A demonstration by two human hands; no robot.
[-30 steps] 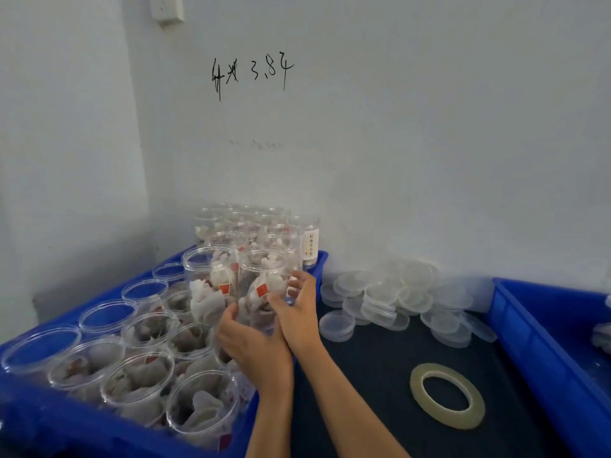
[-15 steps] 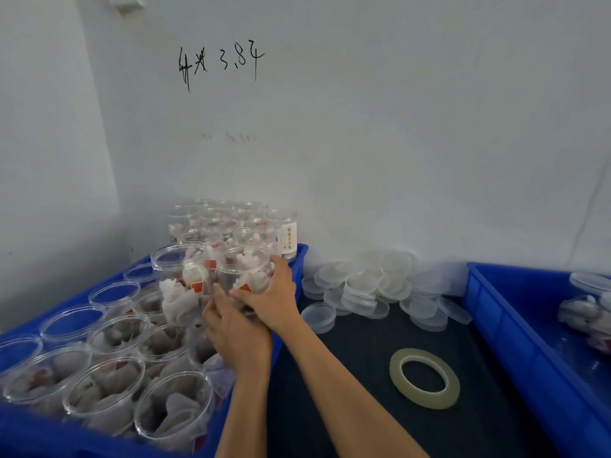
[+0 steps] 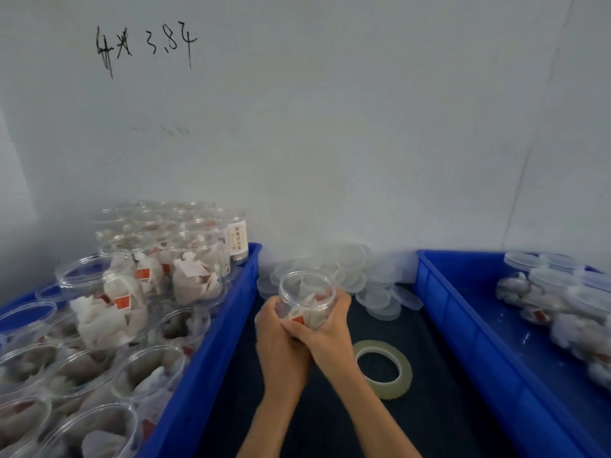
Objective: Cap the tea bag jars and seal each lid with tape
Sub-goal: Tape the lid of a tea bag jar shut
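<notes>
Both hands (image 3: 305,332) grip uncapped jar (image 3: 305,299) beside tape (image 3: 385,368).

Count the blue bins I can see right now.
2. One blue bin sits left of the hands, packed with open jars of tea bags. The other blue bin sits right, holding capped jars. Both run past the frame edge; anything beyond is out of view.

The single head view is looking forward and down from close above, facing a wall corner (image 3: 20,180) that is filling the upper frame.
</notes>
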